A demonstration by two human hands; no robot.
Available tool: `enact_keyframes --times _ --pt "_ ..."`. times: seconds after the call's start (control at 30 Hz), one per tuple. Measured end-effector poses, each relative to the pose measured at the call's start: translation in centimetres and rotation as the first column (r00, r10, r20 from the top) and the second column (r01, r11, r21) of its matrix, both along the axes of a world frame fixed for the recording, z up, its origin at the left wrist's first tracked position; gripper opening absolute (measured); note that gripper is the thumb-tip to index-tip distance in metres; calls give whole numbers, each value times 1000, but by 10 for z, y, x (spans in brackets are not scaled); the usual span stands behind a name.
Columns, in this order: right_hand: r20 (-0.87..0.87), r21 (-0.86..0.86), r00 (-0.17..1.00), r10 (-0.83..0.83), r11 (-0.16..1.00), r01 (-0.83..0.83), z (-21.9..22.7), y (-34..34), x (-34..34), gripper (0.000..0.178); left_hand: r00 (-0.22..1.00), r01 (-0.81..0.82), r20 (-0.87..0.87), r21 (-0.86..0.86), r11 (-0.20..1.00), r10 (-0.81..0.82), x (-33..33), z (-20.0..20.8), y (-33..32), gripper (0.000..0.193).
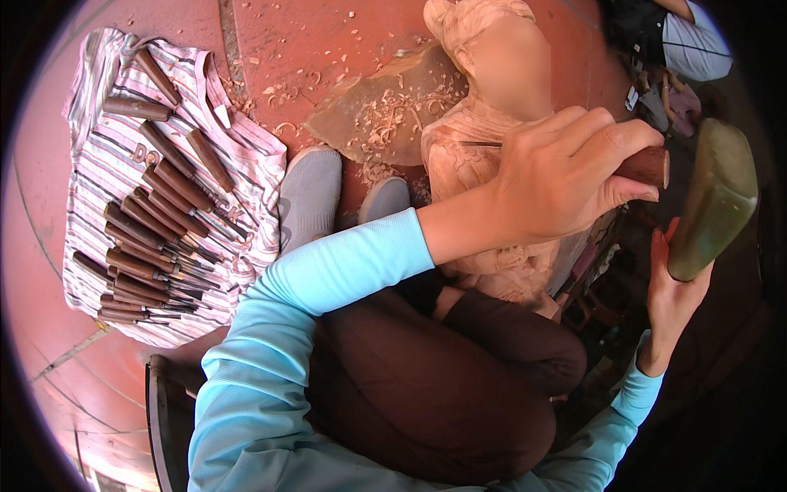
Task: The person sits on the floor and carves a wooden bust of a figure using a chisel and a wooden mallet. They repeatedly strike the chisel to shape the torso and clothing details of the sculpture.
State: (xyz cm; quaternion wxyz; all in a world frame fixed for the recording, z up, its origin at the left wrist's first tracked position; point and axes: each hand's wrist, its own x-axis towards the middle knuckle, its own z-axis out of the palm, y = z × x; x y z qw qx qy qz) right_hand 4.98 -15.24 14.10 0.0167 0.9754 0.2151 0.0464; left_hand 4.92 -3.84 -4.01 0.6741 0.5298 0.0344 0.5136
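Note:
My left hand [557, 168] is closed around the brown wooden handle of a carving chisel [652, 168]. The thin dark blade [479, 143] points left, over the chest of a carved wooden figure [467, 164]. Where its tip meets the wood, I cannot tell. The figure is pale reddish-brown, with carved folds, and lies between my legs and the far floor. At the right, my right hand [676, 299] grips a smooth green mallet [715, 201], raised close to the butt of the chisel handle but apart from it. The mallet's handle is hidden.
On the left, a striped cloth shirt [98, 180] lies on the red tiled floor [270, 49], with several wooden-handled chisels [156, 217] on it. Wood shavings [393, 115] cover a flat brown slab [344, 115] by my grey shoes [311, 193]. Another person [693, 45] is at the far right.

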Motion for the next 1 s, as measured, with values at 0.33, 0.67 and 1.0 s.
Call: enact_keyframes --times 0.33,0.67,1.0 --pt "-2 -30 999 49 998 -49 7 15 25 46 998 6 -55 -151 988 -15 5 -2 9 37" --pt "-23 20 996 -90 996 90 7 -4 10 53 978 53 -198 -77 996 -67 -21 -3 47 37" --pt "-173 162 946 -274 939 302 0 -13 -58 9 873 377 158 384 843 -462 -74 -6 16 22"
